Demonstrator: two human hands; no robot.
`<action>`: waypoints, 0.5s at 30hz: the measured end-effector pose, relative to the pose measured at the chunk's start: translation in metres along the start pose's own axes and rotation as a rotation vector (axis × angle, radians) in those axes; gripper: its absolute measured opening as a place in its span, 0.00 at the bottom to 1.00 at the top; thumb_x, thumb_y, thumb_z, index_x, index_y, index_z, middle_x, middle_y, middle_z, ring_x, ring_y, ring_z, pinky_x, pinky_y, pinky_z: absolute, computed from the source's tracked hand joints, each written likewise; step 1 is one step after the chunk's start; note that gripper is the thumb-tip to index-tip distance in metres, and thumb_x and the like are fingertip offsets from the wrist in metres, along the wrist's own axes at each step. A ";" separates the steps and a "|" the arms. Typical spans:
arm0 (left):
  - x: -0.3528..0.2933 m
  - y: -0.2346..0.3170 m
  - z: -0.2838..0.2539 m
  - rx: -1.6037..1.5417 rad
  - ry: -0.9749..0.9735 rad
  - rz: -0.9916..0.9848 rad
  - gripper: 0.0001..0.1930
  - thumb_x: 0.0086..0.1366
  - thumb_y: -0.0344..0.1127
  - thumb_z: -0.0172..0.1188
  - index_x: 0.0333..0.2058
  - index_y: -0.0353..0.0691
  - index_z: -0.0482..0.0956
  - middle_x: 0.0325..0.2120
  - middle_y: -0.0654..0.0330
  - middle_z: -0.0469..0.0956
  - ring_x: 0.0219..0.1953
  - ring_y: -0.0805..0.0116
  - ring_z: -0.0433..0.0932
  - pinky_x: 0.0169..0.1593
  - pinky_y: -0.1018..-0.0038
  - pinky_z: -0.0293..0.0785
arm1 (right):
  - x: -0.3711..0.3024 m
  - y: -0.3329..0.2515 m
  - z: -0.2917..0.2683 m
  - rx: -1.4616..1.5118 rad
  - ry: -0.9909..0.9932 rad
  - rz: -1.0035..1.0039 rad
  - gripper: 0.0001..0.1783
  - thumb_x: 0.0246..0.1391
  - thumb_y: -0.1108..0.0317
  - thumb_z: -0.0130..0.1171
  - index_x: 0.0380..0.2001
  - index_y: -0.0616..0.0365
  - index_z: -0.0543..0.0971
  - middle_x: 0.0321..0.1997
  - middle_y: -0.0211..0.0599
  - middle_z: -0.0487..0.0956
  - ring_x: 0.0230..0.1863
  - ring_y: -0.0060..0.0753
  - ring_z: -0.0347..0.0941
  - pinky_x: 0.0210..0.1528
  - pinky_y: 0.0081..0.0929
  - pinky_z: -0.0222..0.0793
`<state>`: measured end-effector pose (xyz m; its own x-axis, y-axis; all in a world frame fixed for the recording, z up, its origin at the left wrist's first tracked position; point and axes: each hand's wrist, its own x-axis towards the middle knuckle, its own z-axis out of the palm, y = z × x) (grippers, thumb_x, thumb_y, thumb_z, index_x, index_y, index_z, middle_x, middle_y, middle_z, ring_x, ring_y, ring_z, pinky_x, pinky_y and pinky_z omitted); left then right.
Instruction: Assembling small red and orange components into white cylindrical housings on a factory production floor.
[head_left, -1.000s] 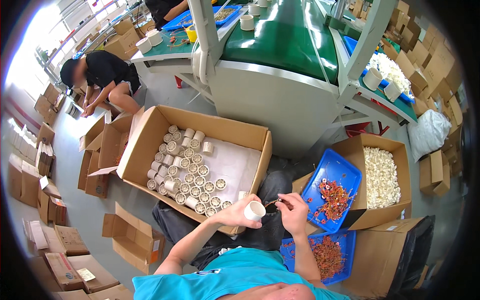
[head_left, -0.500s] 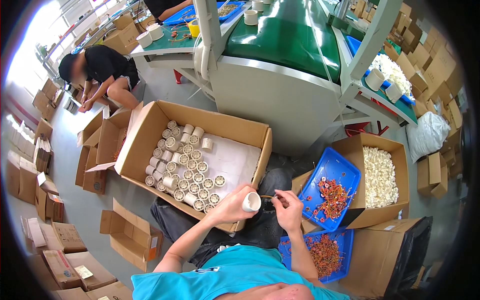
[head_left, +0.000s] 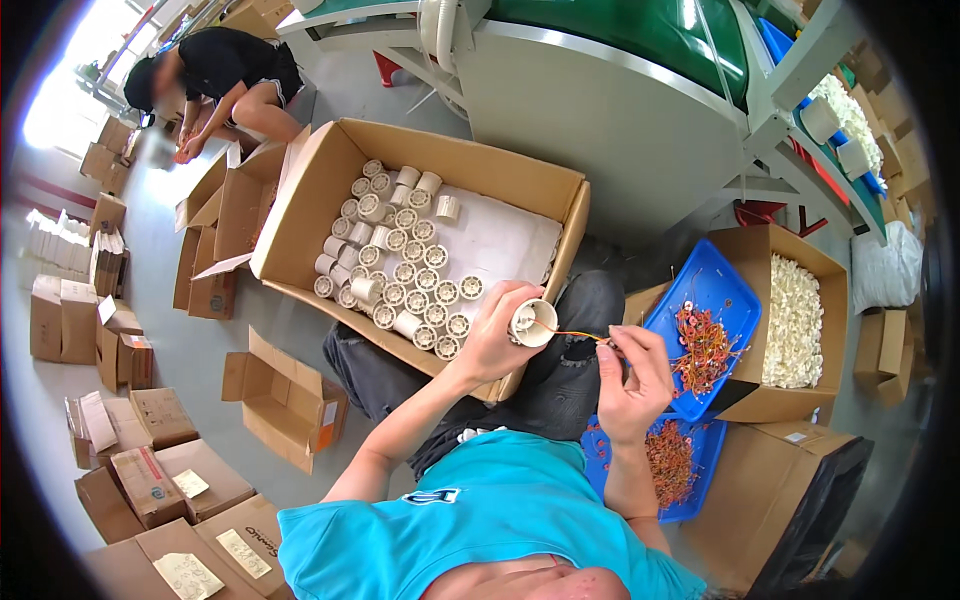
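Observation:
My left hand (head_left: 497, 338) is wrapped round a white plastic cylinder (head_left: 533, 323), its hollow end turned up toward me. Out of that opening runs a thin orange-yellow wire (head_left: 572, 333). Its outer end is pinched in the fingertips of my right hand (head_left: 636, 385), to the right of the cylinder. A large cardboard box (head_left: 560, 255) beyond my knees holds many similar white cylinders (head_left: 413, 272), gathered on its left side. Near my right hand, a blue tray (head_left: 738, 287) carries a heap of red and orange wired parts (head_left: 703, 345).
A second blue tray (head_left: 712, 450) with wired parts sits below the first. At right stands a box (head_left: 833, 300) of small cream pieces. A green-topped machine (head_left: 600, 150) rises ahead. Another person (head_left: 225, 75) crouches at far left. An open carton (head_left: 275, 400) lies left of my legs.
The view has shifted, so the scene sits lower and further right. The cylinder's opening now faces me more, and the wire stretches from it to my right fingers.

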<state>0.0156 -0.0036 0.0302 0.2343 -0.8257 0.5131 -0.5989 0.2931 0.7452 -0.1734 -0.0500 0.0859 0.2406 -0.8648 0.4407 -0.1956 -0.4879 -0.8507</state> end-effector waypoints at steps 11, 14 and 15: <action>-0.005 -0.003 -0.003 0.055 0.023 0.031 0.32 0.43 0.22 0.74 0.50 0.36 0.73 0.44 0.50 0.75 0.45 0.49 0.77 0.46 0.62 0.75 | -0.007 -0.011 0.005 -0.114 -0.069 -0.088 0.13 0.47 0.86 0.66 0.39 0.67 0.83 0.41 0.42 0.78 0.36 0.34 0.80 0.37 0.24 0.77; -0.004 -0.002 -0.003 0.074 0.013 0.030 0.31 0.42 0.22 0.74 0.49 0.36 0.74 0.43 0.50 0.75 0.45 0.49 0.76 0.47 0.62 0.75 | -0.008 -0.010 0.008 -0.104 -0.091 -0.085 0.14 0.47 0.86 0.65 0.39 0.66 0.83 0.41 0.42 0.78 0.35 0.35 0.80 0.36 0.26 0.78; -0.003 -0.001 -0.003 0.082 0.010 0.025 0.31 0.42 0.22 0.73 0.48 0.36 0.75 0.43 0.51 0.75 0.45 0.49 0.76 0.47 0.61 0.75 | -0.008 -0.010 0.009 -0.105 -0.088 -0.086 0.14 0.47 0.86 0.65 0.39 0.66 0.83 0.41 0.42 0.78 0.35 0.35 0.80 0.36 0.26 0.78</action>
<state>0.0179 -0.0001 0.0293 0.2253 -0.8137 0.5358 -0.6655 0.2731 0.6946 -0.1647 -0.0374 0.0883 0.3418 -0.8082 0.4796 -0.2679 -0.5730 -0.7746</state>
